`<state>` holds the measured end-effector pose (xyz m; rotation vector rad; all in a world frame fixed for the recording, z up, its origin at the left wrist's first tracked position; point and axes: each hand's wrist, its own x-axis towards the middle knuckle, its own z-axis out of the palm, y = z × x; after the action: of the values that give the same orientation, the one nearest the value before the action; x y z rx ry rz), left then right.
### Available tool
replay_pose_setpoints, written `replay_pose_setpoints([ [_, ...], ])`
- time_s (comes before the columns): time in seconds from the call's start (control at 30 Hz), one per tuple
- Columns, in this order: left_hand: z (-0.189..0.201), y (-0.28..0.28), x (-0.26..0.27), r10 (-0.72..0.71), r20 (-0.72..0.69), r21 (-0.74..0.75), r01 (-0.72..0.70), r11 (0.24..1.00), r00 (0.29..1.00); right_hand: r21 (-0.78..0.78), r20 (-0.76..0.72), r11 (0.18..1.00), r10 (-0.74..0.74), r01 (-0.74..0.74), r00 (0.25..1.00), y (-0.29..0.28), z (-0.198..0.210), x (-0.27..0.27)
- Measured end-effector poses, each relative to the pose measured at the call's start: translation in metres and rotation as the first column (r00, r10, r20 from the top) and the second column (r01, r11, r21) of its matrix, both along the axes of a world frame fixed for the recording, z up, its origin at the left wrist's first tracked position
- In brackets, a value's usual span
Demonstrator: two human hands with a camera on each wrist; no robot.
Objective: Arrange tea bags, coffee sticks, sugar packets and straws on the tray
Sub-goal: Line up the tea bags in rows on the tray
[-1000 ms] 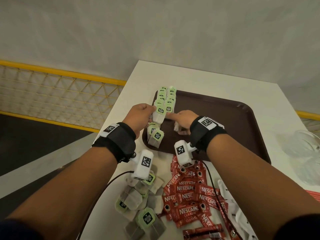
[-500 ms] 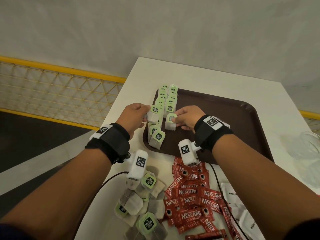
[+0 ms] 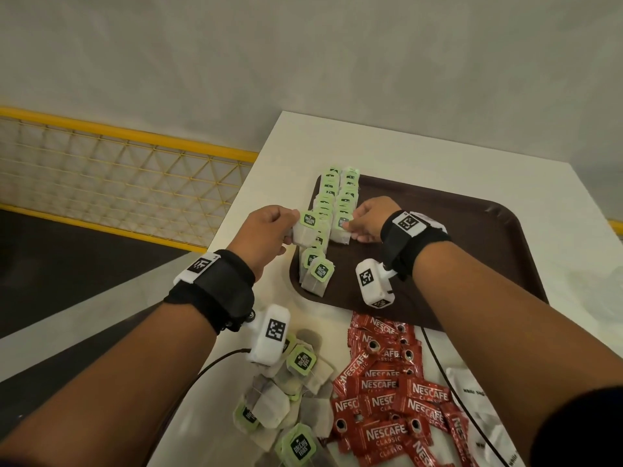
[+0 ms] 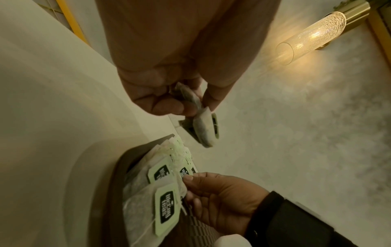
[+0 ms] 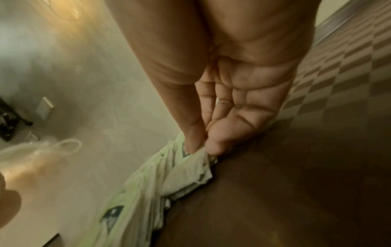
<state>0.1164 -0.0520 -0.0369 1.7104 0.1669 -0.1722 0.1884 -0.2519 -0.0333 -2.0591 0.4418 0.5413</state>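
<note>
Tea bags stand in two rows along the left edge of the brown tray. The left hand pinches one bag just above the left row; the right hand pinches the nearest bag of the right row. The risk: upright bags lean on each other, so a nudge while slotting one in could topple a row or push bags off the tray's edge.

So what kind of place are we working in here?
Probably a hotel or cafe refreshment station: a brown serving tray on a white table, piles of Nescafe sticks and tea bags, plus a decorative wall lamp.
</note>
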Motion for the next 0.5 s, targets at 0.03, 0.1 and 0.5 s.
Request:
replay_pose_setpoints([
  [0.03,0.000,0.000,-0.001,-0.007,0.004,0.003,0.007,1.000,1.000,-0.046,0.016,0.999,0.011,-0.010,1.000,0.002,-0.001,0.001],
  [0.1,-0.001,0.000,-0.002,-0.021,0.008,0.005,0.021,1.000,1.000,-0.200,0.054,0.976,0.103,-0.090,0.993,0.001,-0.003,0.002],
  [0.5,0.002,-0.018,0.004,0.027,0.103,-0.004,-0.027,1.000,0.994,0.054,0.325,0.935,0.315,-0.350,0.892,0.004,0.016,-0.031],
])
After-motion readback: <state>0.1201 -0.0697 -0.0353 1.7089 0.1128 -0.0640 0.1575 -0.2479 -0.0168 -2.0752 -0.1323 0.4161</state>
